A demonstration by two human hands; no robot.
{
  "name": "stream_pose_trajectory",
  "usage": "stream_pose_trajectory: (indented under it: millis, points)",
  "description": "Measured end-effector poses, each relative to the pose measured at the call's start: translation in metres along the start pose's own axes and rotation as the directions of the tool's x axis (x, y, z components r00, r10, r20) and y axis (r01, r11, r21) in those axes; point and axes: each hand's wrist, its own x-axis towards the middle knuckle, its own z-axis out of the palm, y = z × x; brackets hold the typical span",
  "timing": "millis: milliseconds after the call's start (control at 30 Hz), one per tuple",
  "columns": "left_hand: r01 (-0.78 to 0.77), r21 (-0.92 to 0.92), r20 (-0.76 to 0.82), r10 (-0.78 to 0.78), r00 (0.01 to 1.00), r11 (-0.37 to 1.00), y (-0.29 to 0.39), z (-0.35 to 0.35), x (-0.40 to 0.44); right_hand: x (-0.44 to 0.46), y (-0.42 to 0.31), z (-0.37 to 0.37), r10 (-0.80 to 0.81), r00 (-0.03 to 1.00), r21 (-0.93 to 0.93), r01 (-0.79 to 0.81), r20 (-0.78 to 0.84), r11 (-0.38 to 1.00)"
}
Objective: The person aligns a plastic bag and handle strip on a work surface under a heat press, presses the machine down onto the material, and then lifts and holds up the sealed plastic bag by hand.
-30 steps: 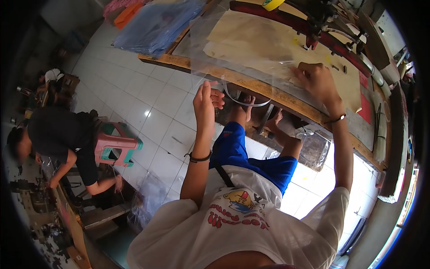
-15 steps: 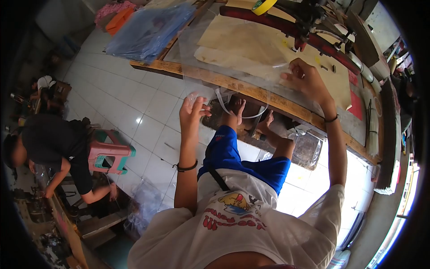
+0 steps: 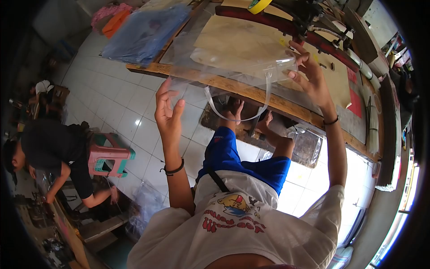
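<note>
A clear plastic bag (image 3: 242,83) is spread between my two hands in front of the bench's front edge. Its looped clear handle (image 3: 237,119) hangs down on my side. At the bag's left side, the curled fingers of my left hand (image 3: 168,107) hold the edge, with the thumb standing off. My right hand (image 3: 310,76) grips the right end, thumb and fingers around the film. Because the film is transparent, its exact outline is hard to make out.
On the wooden bench (image 3: 215,80) lie tan sheets (image 3: 233,38), a stack of bluish plastic sheets (image 3: 145,36) and yellow tape (image 3: 258,5). A dark red machine arm (image 3: 264,19) spans the bench. Left, a person in black (image 3: 51,143) works beside a plastic stool (image 3: 109,154).
My left hand has moved left and slightly up, and my right hand has turned to hold the bag's end. The bag is now spread wider, with its handle loop plainer.
</note>
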Motion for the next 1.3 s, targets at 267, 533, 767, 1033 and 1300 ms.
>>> stream_pose_trajectory:
  millis: [267,533,767,1033,1300]
  points:
    - [0.167,-0.138,-0.069,-0.177,0.982,0.976,-0.001,0.006,-0.003,-0.003,0.006,-0.007,0.153,0.988,0.018,-0.154,0.028,0.988]
    - [0.474,-0.309,0.081,-0.473,0.877,0.825,0.011,0.016,-0.003,0.001,-0.004,-0.012,0.521,0.838,-0.073,-0.517,0.159,0.853]
    - [0.563,-0.302,0.196,-0.528,0.826,0.769,0.005,0.031,-0.008,-0.003,0.011,-0.008,0.463,0.884,-0.181,-0.446,0.061,0.876]
    - [0.589,-0.236,0.183,-0.560,0.808,0.773,0.004,0.031,-0.008,0.001,-0.002,-0.001,0.479,0.877,-0.200,-0.464,0.030,0.863]
    - [0.642,-0.196,0.307,-0.576,0.758,0.741,0.000,0.018,-0.013,0.000,-0.004,0.001,0.507,0.861,-0.156,-0.497,0.032,0.854]
